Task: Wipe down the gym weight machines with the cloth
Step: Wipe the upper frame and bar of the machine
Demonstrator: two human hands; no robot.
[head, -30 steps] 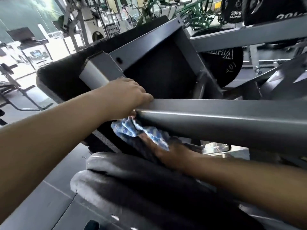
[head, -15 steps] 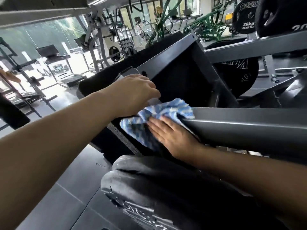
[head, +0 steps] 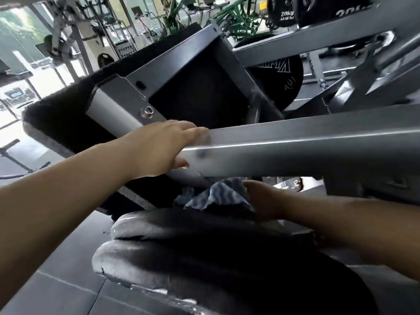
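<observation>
Dropped from the beam's top face half a second ago, the cloth now sits bunched under the beam, just above the black pad nearest me. My right hand grips it from the right, fingers curled into the blue-and-white folds, pressing up toward the beam's underside; how much cloth meets metal is hidden. My left hand has slid along the beam and lies flat, fingers straight over the top edge, thumb underneath, holding nothing. As I judge it, the step is the underside wipe: I should spread the bunched cloth flat, keep steady upward pressure and draw long strokes toward me, bracing with the left so the frame does not swing. Beyond the beam, the bracket and its bolt look untouched. Farther back a plate hangs on the machine.
</observation>
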